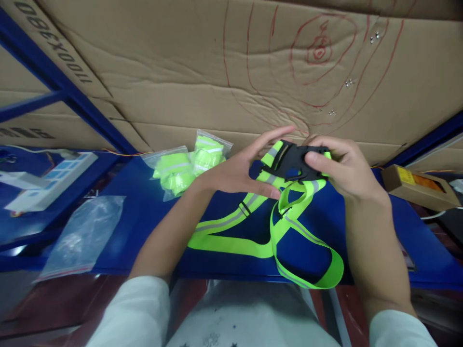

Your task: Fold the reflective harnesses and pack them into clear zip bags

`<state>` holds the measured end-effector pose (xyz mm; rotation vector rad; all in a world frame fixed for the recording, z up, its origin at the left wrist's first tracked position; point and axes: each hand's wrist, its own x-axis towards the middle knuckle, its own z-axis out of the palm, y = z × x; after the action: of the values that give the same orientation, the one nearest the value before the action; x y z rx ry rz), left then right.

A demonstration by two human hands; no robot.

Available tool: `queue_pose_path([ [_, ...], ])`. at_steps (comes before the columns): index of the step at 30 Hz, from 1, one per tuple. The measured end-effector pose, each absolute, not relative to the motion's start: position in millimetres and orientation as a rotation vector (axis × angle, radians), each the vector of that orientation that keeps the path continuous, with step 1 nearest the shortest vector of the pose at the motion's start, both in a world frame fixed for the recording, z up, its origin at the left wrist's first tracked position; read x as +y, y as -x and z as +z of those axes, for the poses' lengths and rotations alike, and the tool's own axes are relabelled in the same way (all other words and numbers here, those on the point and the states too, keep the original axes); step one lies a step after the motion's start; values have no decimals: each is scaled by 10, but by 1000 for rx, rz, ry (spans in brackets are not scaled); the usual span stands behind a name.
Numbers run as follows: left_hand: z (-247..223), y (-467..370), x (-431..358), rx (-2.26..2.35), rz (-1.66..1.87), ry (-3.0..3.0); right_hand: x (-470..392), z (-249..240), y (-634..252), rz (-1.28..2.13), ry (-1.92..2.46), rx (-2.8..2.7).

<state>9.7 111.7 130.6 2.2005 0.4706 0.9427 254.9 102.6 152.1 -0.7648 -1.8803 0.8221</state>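
Note:
A black plastic buckle (292, 163) joins the ends of a neon green strap (231, 245) with a grey stripe. My right hand (343, 166) grips the buckle's right side, its thumb pressed on top. Around the buckle's left side, my left hand (249, 168) is spread, with thumb and fingers apart; whether it touches the buckle is unclear. Below my hands the strap hangs in loops over the blue table, with a small black slider (244, 209) on its left part.
Two clear bags of folded green straps (175, 171) lie left of my hands. An empty plastic bag (85, 236) and a white device (54, 180) are further left. At the right is a small cardboard box (419, 187). Marked cardboard (173, 58) stands behind the blue table (133, 193).

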Motion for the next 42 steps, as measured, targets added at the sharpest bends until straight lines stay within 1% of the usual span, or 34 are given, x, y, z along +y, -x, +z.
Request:
queue_pose_path([
  [4, 1124, -332, 1154, 475, 927, -2024, 966, 1467, -2360, 1028, 656, -1443],
  [8, 948, -592, 1132, 378, 871, -1826, 919, 1438, -2138, 969, 679, -1222],
  [13, 863, -677, 1070, 266, 844, -1556, 932, 1426, -2062, 916, 717, -1174],
  [19, 726, -826, 916, 373, 652, -1326, 1014, 1431, -2105, 873, 878, -1105],
  [24, 615, -859, 918, 272, 553, -1067, 1101, 1465, -2330, 1004, 893, -1199],
  [27, 669, -723, 1007, 259, 480, -1102, 1157, 1483, -2549, 1033, 918, -1338],
  [31, 799, -500, 1117, 429, 335, -1350, 1162, 1497, -2704, 878, 1039, -1386],
  [33, 819, -424, 1129, 543, 276, -1501, 1117, 1522, -2704, 851, 1027, -1351],
  [38, 837, -274, 1025, 752, 359, -1528, 1008, 1618, -2683, 818, 844, -1245],
  [40, 989, -139, 995, 822, 383, -1597, 991, 1630, -2699, 851, 816, -1213],
  [42, 1263, 69, 1014, 902, 361, -1781, 964, 1618, -2714, 914, 807, -1180],
])
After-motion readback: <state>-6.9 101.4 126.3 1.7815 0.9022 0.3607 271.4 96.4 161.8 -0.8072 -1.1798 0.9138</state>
